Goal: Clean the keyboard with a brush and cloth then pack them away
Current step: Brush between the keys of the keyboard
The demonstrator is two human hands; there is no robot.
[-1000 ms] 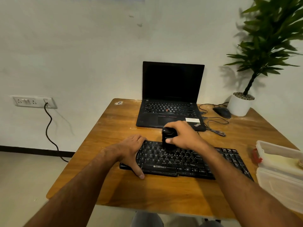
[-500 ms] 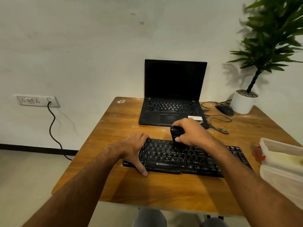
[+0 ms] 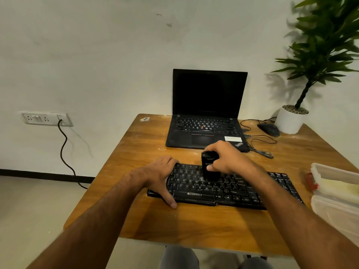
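On the wooden worktop (image 3: 147, 220) the black keyboard (image 3: 233, 193) lies across in front of the person. Their left hand (image 3: 159, 175) rests flat over its left end, fingers straight, thumb at the near edge. The right hand (image 3: 228, 159) grips the black brush (image 3: 208, 165) upright, fingers curled round it, its lower end on the keys.

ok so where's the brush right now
In the head view the brush is just right of centre, held upright by the right hand on the upper rows of the keyboard, in front of the laptop.
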